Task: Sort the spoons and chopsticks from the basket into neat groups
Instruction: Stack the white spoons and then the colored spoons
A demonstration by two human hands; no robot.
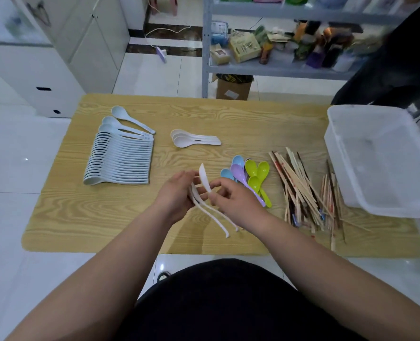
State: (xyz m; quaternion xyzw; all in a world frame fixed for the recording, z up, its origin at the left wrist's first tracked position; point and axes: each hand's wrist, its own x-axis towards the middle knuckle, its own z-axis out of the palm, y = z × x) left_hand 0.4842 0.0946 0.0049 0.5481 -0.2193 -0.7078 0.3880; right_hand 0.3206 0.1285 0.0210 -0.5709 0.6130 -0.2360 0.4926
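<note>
Holding a bunch of white spoons [218, 219] over the table's [228, 112] near-middle, the left hand [177, 193] has its fingers curled round their upper ends. The handles trail down toward the table's near edge. Right hand [233, 200] pinches a lone spoon [204, 178] with thumb and fingertips. It touches the bunch, and its top end sticks up between both hands.

On the table's left part, pale-blue spoons [120, 163] lie nested in a long neat row, with a few looser ones at the far end. A trio [194, 140] of white spoons lies stacked at table centre, handles pointing right. Coloured spoons [250, 173], blue, purple and green, sit in a loose cluster right of centre, just beside the right hand. Chopsticks [302, 188] lie in a messy heap further right on the table. A clear bin [381, 158] stands on the table's right end, overhanging its edge; I can't tell what's in it.
</note>
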